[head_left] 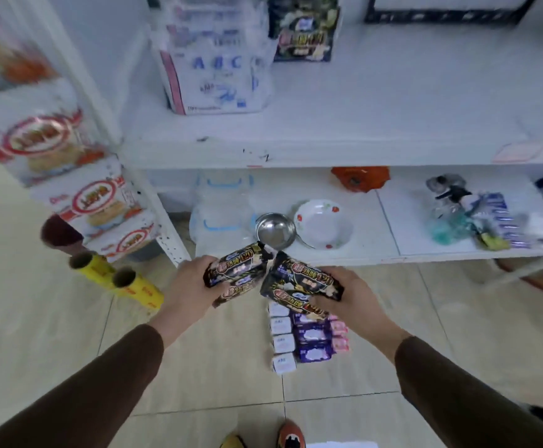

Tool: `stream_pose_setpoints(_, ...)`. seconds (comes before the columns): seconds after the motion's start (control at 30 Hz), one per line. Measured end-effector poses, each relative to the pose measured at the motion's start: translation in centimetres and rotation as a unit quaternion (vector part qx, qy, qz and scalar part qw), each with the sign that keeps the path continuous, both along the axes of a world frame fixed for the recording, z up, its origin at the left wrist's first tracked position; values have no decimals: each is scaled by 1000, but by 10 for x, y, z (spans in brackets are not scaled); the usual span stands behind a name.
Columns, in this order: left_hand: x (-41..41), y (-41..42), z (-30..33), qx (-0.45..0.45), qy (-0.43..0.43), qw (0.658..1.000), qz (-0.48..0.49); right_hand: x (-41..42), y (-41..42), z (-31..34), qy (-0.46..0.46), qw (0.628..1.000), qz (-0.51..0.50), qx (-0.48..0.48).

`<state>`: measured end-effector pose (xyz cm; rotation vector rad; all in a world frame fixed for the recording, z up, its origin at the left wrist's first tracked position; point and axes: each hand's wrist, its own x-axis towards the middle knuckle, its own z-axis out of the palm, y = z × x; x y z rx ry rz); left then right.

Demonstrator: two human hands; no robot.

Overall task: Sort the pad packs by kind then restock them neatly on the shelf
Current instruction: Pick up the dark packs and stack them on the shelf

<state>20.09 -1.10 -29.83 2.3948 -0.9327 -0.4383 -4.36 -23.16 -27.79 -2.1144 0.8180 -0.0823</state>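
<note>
**Both hands full of black pad packs at the shelf**

On the far left, yellow film rolls (127,279) stuck out beside stacked snack boxes (102,202). The left hand (189,286) gripped two black pad packs (236,273), fingers curled round them, held above the tiled floor in front of the lower shelf (393,253). Just beside it, the right hand (344,295) grasped another bundle of black packs (299,282) — the two bundles nearly touched at their top corners. Below them, on the floor, lay sorted rows: white packs (282,342), purple packs (313,339) and pink packs (339,334), side by side. On the upper shelf (393,124) stood a large white ABC bag (213,69) and, to its right, one black pack (304,30) — upright.
</note>
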Motion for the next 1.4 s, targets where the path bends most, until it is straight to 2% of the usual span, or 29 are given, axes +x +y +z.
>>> stream_pose_setpoints(0.2, -15, -26, 128, -53, -55, 997, -2, -20, -46, 114, -96, 994, -34, -40)
stream_pose_setpoints(0.5, -60, -103, 232, -103, -91, 991, -1, -48, -156, 216, -207, 970, -44, -118)
stream_pose_setpoints(0.63, -62, -138, 263, -92, -115, 989, -22, -39, -212, 239, -201, 971, -39, -123)
stream_pose_setpoints(0.8, -45, -170, 288, -74, -125, 988, -42, 12, -259, 254, -179, 977, -27, -114)
stream_pose_setpoints(1.0, -6, -202, 300, -33, -146, 985, -85, 95, -274, 274, -117, 987, -9, -112)
stream_pose_setpoints(1.2, 18, -239, 308, -23, -259, 958, -123, 153, -280, 283, -100, 985, 22, -136)
stream_pose_setpoints(1.4, 45, -265, 301, 17, -287, 950, -120, 213, -288, 289, -50, 983, 80, -157)
